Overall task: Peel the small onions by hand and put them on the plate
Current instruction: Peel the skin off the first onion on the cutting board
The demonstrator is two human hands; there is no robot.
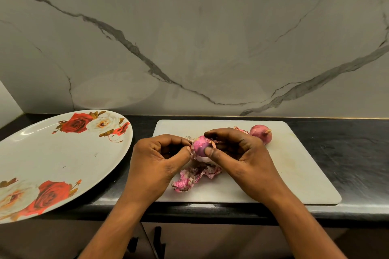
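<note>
A small pink onion (200, 146), partly bare, is held above the white cutting board (294, 164). My right hand (242, 153) grips it with thumb in front and fingers curled over the top. My left hand (160, 160) pinches a loose flap of skin at the onion's left side. Torn pink peels (189, 177) lie on the board just below. A second onion (262, 133), still in its skin, sits behind my right hand, and another piece of skin or onion peeks out beside it, mostly hidden. The white plate (52, 160) with red roses lies to the left, holding nothing.
The board and plate rest on a black counter (347, 153) against a marble wall. The plate overhangs the counter's front edge. Cabinet doors with dark handles (156, 239) are below.
</note>
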